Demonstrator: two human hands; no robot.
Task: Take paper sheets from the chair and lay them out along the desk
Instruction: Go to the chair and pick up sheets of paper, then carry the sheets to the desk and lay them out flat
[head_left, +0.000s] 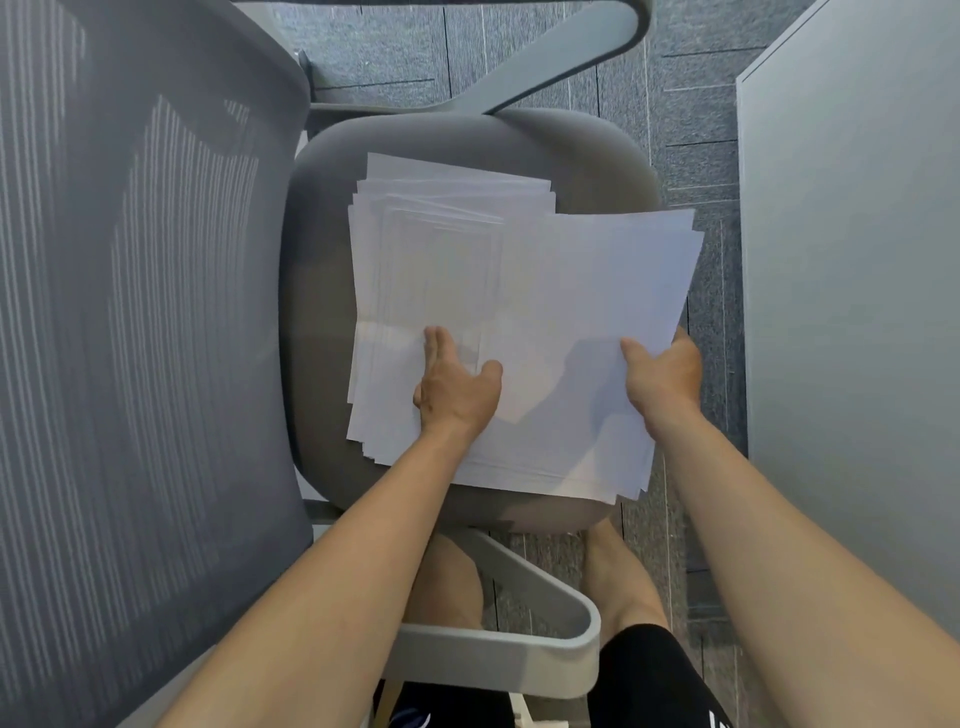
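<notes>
Head view showed you barely started: your left hand (454, 384) lay flat, fingers straight, on the paper sheets (441, 270) stacked on the chair (467, 135). Your right hand (662, 374) pinched the upper sheets' edge. All the laying-out was, I judge, yet to do.

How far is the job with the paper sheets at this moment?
Done: nothing visibly yet; the grey surface at the right, probably the desk, shows no sheet. In hand: the right hand pinches a batch of sheets lying offset from the stack, while the left hand presses flat on that stack on the chair seat. Left: lifting the batch and laying sheets along the desk.
</notes>
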